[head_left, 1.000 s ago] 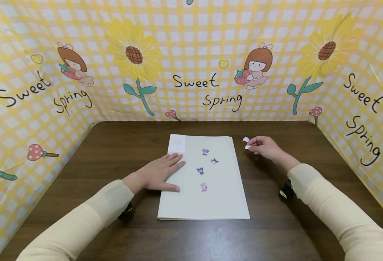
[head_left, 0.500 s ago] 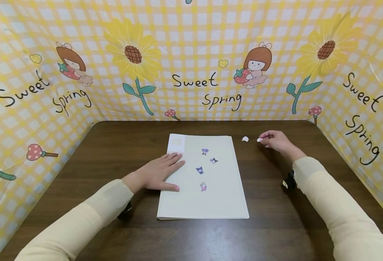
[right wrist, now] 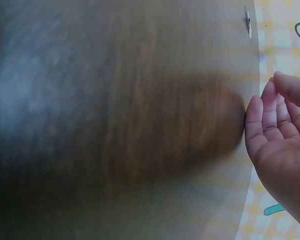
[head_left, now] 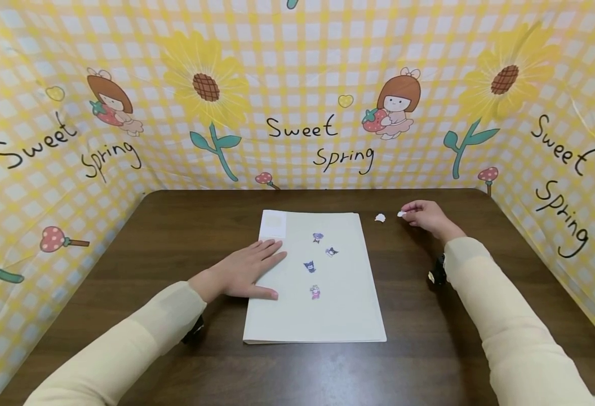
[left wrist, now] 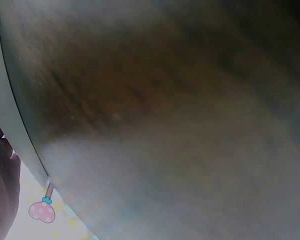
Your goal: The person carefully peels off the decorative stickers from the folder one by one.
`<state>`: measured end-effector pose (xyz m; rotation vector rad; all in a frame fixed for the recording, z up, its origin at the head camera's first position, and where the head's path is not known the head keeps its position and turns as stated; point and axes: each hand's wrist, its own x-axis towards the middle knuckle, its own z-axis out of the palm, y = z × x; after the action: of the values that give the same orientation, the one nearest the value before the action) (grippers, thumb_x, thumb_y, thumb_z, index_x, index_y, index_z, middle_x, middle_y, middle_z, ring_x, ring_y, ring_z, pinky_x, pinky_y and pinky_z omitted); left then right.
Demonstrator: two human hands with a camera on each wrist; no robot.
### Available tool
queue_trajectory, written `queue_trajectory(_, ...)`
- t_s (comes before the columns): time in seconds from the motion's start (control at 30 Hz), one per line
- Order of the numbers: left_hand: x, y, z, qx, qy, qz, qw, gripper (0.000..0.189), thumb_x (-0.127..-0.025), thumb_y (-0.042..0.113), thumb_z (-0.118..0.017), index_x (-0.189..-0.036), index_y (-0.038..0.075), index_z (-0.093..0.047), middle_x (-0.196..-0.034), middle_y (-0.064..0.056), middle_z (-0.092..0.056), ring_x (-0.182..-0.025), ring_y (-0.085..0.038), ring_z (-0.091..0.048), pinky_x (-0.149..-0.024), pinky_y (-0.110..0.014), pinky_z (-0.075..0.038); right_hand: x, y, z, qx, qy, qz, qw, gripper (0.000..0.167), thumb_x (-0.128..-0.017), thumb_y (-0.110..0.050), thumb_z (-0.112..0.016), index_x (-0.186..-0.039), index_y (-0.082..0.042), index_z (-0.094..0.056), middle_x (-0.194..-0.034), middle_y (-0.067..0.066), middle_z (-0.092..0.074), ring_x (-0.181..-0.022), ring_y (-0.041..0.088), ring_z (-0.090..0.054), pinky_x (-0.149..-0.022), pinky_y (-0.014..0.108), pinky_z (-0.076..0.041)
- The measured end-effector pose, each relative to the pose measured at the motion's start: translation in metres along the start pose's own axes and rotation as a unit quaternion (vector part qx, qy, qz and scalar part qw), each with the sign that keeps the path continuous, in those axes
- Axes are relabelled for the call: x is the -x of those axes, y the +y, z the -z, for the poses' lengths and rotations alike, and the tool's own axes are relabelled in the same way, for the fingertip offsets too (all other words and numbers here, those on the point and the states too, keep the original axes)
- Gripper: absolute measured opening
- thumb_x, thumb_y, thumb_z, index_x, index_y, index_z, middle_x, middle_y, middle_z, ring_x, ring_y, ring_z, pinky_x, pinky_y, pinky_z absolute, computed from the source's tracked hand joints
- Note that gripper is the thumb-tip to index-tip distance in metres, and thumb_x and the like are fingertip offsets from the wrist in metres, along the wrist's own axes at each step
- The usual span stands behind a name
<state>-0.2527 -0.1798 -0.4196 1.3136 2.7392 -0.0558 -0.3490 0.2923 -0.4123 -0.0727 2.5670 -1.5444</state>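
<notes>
The left hand (head_left: 249, 269) lies flat with fingers spread across the left edge of a white folder (head_left: 343, 316) bearing four small stickers (head_left: 310, 267). Near the far edge of the table (head_left: 176, 225), the right hand (head_left: 426, 217) pinches a white piece (head_left: 401, 214) between thumb and fingertips; another scrap (head_left: 380, 217) lies between it and the folder's far right corner

Left hand (head_left: 247, 272) palm down, fingers (head_left: 275, 259) straight and spread, thumb (head_left: 264, 292) toward three o'clock, left forearm (head_left: 125, 341) slanting up toward two! Right hand (head_left: 427, 218), out at three, pinches thumb to fingertip, right forearm (head_left: 505, 321) angled toward eleven!
</notes>
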Motion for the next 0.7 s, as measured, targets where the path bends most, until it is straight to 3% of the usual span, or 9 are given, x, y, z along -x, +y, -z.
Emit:
queue_trajectory(0.27,0.001,0.0,0.0,-0.004,0.009,-0.007,0.9999,0.099,-0.086,0.08,-0.035,-0.156,0.011,-0.022,-0.16,-0.014,-0.014,-0.147,-0.028,-0.01,-0.116,-0.043,-0.013,-0.005,0.001,-0.005,0.029,0.0,0.003,0.9996,0.026,-0.096,-0.005,-0.059,-0.117,0.01,-0.055,-0.096,0.006,-0.063,-0.085,0.015,-0.055,-0.072,0.024,-0.047)
queue_trajectory(0.7,0.0,0.001,0.001,0.0,-0.003,0.001,1.0,0.101,-0.084,0.082,-0.031,-0.156,0.012,-0.021,-0.161,-0.012,-0.013,-0.147,-0.026,-0.008,-0.116,-0.042,-0.011,-0.009,0.001,-0.013,0.074,-0.002,0.014,0.9972,0.022,-0.094,-0.004,-0.061,-0.111,0.011,-0.058,-0.092,0.009,-0.062,-0.08,0.013,-0.052,-0.07,0.023,-0.044)
